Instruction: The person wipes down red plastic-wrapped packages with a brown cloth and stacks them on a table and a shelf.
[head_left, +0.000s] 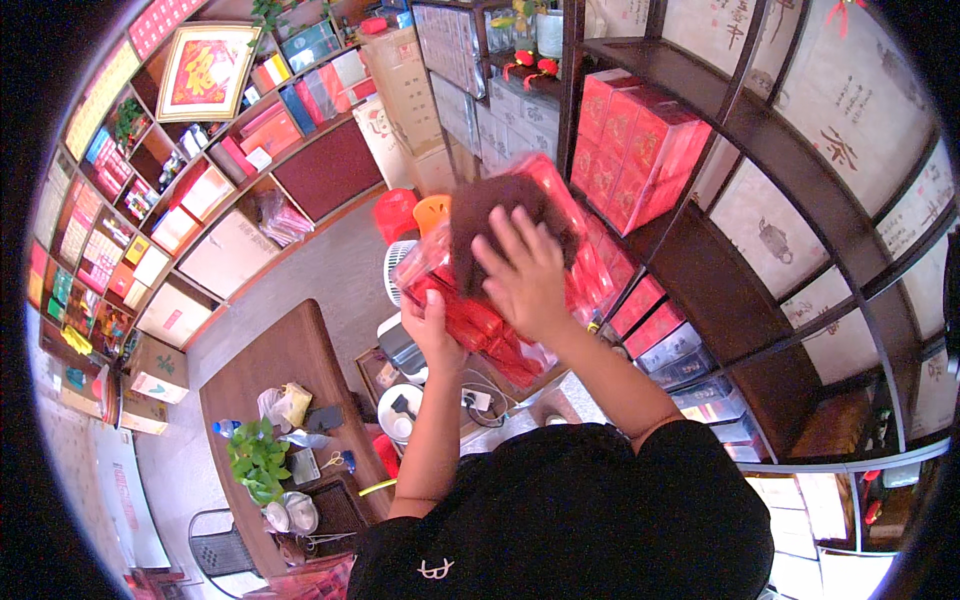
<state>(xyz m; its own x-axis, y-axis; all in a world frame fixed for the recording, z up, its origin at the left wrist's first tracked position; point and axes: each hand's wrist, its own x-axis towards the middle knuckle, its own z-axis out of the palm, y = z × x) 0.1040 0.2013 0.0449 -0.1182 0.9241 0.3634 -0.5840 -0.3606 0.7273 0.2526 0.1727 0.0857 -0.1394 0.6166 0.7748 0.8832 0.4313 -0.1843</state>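
Note:
A dark brown cloth (480, 217) lies under my right hand (525, 277), whose fingers are spread and somewhat blurred; it rests on or just over the cloth. Beneath it is a clear-wrapped red package (480, 330), partly hidden by the cloth. With my left hand (435, 330) I grip the near left edge of this package, thumb on top. More red wrapped boxes (592, 270) are just beyond, to the right.
Dark shelves on the right hold stacked red gift boxes (637, 150). At the left stands a wooden table (262, 360) with a potted plant (257, 459), scissors (334, 459) and bags. A red stool (395, 214) and an orange stool (433, 214) stand ahead. A white bowl (390, 409) sits below my left forearm.

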